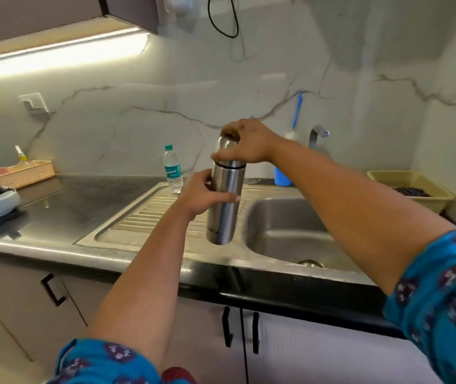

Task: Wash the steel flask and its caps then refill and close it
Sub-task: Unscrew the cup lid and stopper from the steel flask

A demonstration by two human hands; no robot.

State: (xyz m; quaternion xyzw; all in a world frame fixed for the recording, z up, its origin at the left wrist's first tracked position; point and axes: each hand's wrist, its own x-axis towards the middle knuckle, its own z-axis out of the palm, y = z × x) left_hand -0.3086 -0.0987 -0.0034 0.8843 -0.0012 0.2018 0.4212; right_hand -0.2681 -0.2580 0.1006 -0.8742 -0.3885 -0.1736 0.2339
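- Head view: steel flask (225, 200) upright, long axis near vertical, held in the air over the drainboard (149, 214) just left of the sink basin (285, 231).
- Left hand (197, 194) wrapped round the mid-body.
- Right hand (244, 142) directly above, clamped on the outer cap (222, 144); likely ready to twist about that axis.

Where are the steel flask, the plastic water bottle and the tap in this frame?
steel flask (225, 206): head view, middle of its bare steel body.
plastic water bottle (172, 170): head view, on its teal label.
tap (316, 134): head view, on the bend of the spout.
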